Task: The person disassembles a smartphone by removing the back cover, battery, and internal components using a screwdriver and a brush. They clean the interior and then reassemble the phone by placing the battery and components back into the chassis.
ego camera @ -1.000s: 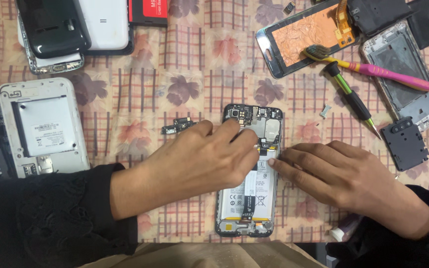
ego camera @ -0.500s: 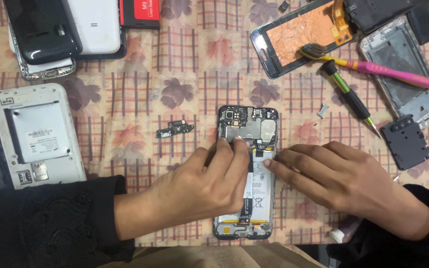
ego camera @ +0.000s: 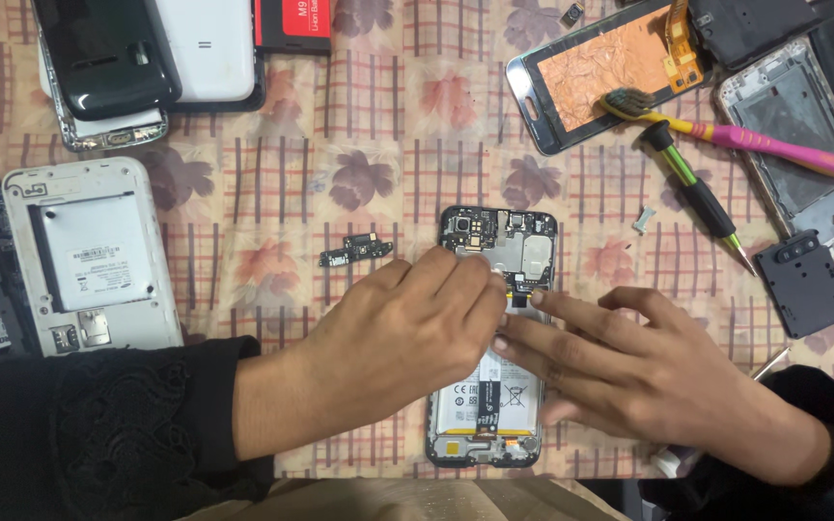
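An opened smartphone (ego camera: 494, 241) lies face down on the patterned cloth, its circuit board at the top and its white battery (ego camera: 480, 391) lower down. My left hand (ego camera: 403, 338) lies across the phone's middle, its fingertips pinched at a black flex cable just below the board. My right hand (ego camera: 639, 371) rests on the phone's right side, fingers stretched left and touching the same spot. What the left fingertips grip is hidden. A small loose circuit strip (ego camera: 354, 253) lies left of the phone.
A green-handled screwdriver (ego camera: 697, 193) and a pink-and-yellow toothbrush (ego camera: 745, 140) lie at the upper right, near a screen panel (ego camera: 610, 72), a phone frame (ego camera: 803, 154) and a black cover piece (ego camera: 803, 282). A white phone shell (ego camera: 89, 256) and stacked phones (ego camera: 147, 58) lie left.
My left hand slid down and left off the circuit board, uncovering it and the loose strip. My right hand's fingers stayed at the phone's middle.
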